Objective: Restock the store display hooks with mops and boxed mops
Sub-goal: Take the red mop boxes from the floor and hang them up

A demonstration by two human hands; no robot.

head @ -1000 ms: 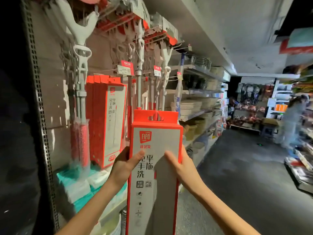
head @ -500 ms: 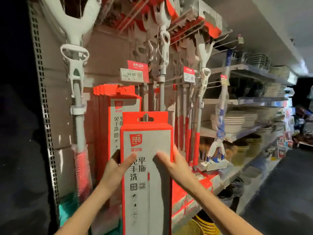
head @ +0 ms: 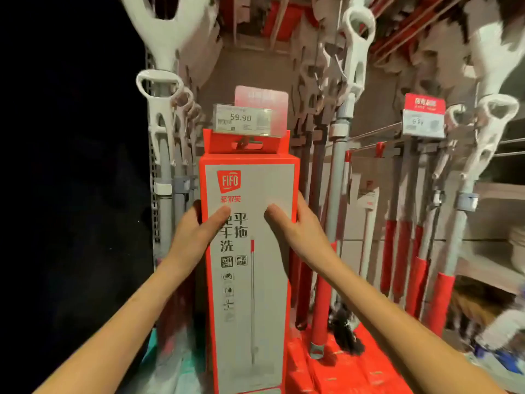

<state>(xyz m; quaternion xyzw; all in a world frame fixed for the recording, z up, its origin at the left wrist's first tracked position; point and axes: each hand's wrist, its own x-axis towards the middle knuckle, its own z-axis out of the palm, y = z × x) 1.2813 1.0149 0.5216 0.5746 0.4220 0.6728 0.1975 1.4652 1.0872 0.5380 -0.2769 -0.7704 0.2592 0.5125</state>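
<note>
A tall red and white boxed mop (head: 250, 280) stands upright in front of me, its red hang tab (head: 246, 143) level with the tip of a display hook, right under a price tag (head: 244, 120) reading 59.90. My left hand (head: 196, 234) grips the box's left edge, thumb on the front. My right hand (head: 295, 226) grips the right edge the same way. Whether the tab is on the hook I cannot tell.
Loose mops with white handles and red grips hang on hooks to the left (head: 162, 132) and right (head: 349, 115). A second price tag (head: 424, 116) sits on a hook at the right. Red boxes (head: 355, 371) lie on the shelf below. Darkness fills the left.
The view has swung from the aisle to face the hook wall. Both hands have carried the boxed mop left and up to the hook under the 59.90 tag.
</note>
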